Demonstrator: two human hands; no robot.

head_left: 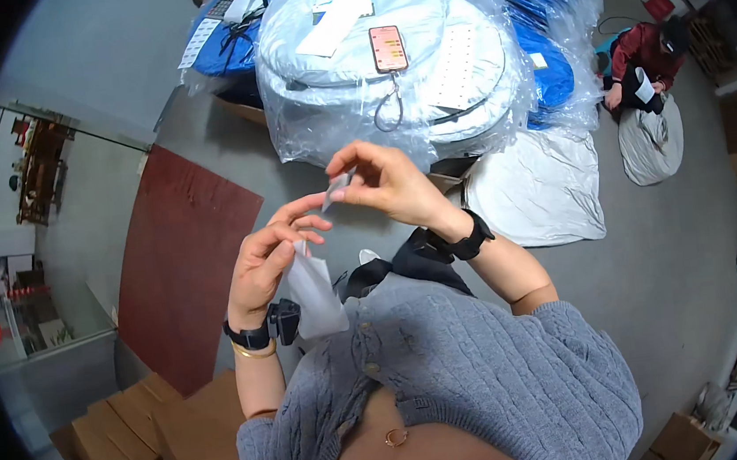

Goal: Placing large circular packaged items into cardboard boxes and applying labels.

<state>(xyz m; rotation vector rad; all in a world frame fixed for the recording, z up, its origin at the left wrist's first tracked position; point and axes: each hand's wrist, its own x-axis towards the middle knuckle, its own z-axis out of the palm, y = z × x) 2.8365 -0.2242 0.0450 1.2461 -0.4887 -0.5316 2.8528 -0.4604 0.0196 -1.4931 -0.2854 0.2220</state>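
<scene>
My left hand (266, 256) pinches the top of a whitish, translucent small bag (315, 295) between thumb and fingers, and the bag hangs down in front of my cardigan. Its other fingers are loosely spread toward my right hand. Up and to the right, my right hand (391, 185) grips a small, flat grey piece (339, 188) between thumb and fingertips. A left fingertip reaches the near edge of that piece; whether it touches is hard to tell. What the piece is made of cannot be made out.
Ahead stand plastic-wrapped bundles (322, 115), with a phone (387, 49) and paper sheets (338, 20) on top. A white flat bundle (538, 191) lies right of them. A person (645, 66) sits far right. A dark red mat (180, 257) and cardboard boxes (197, 433) are left.
</scene>
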